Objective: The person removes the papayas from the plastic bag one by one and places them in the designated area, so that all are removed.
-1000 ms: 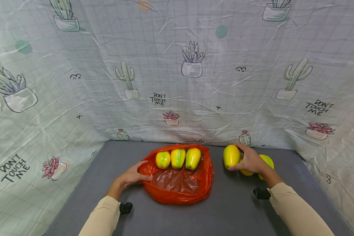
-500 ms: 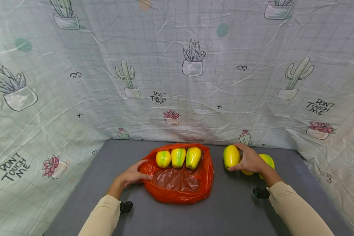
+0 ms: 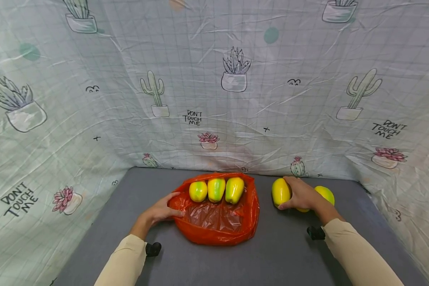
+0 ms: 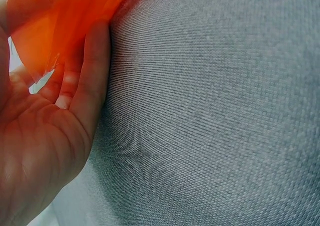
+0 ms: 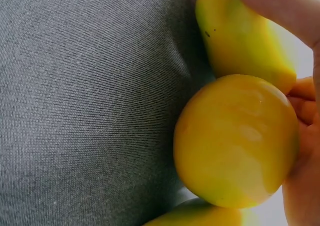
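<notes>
A red plastic bag (image 3: 218, 235) lies with its mouth spread wide on the grey table, several centimetres from the back wall. Inside it, along the far side, sit three yellow-green mangoes (image 3: 216, 190) in a row. My left hand (image 3: 161, 210) holds the bag's left rim, thumb over the edge and fingers outside; the left wrist view shows the thin plastic (image 4: 65, 15) between them. To the right of the bag, my right hand (image 3: 302, 194) grips a yellow mango (image 3: 281, 192) between thumb and fingers. Under its palm is a rounder-looking mango (image 5: 235, 141), partly hidden in the head view.
Another mango (image 3: 325, 194) rests on the table (image 3: 236, 266) behind my right wrist. A cactus-printed sheet (image 3: 236, 131) hangs along the back and both sides of the table. Dark wrist-camera mounts (image 3: 316, 233) stick out inward from my sleeves.
The mango in my right hand has dipped and tilted a little, and the right hand has lowered slightly with it. My left hand stays on the bag's rim; the head view shifts slightly.
</notes>
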Available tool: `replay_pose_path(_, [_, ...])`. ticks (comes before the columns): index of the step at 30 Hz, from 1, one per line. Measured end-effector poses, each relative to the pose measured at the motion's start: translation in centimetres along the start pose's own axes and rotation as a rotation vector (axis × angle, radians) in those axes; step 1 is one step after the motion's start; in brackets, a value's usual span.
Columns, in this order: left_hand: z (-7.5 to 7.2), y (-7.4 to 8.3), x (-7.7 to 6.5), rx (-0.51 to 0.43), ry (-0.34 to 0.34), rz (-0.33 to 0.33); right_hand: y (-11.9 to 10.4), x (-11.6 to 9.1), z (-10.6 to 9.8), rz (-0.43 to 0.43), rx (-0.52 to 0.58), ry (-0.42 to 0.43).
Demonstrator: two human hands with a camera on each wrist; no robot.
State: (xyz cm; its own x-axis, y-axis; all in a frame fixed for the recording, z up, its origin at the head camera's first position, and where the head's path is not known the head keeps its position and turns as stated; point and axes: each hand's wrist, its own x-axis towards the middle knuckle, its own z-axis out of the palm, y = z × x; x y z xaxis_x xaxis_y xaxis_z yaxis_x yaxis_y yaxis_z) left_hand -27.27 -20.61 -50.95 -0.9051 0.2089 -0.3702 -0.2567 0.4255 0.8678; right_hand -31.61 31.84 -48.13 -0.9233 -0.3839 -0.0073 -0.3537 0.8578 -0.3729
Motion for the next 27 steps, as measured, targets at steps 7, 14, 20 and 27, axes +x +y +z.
replay_pose_path(7, [0.0,0.1,-0.1,-0.001,0.003,0.002,0.0,-0.2,-0.3,-0.028,-0.036,0.010])
replay_pose_path(14, [0.1,0.2,-0.1,-0.010,0.004,-0.004,-0.3,-0.5,-0.4,-0.040,-0.027,0.032])
replay_pose_path(20, [0.1,0.1,-0.1,-0.010,0.003,-0.003,-1.3,-1.2,-0.5,-0.031,0.004,0.045])
replay_pose_path(27, [0.1,0.0,-0.1,0.006,0.012,0.001,-3.0,-1.7,-0.3,-0.026,0.004,0.088])
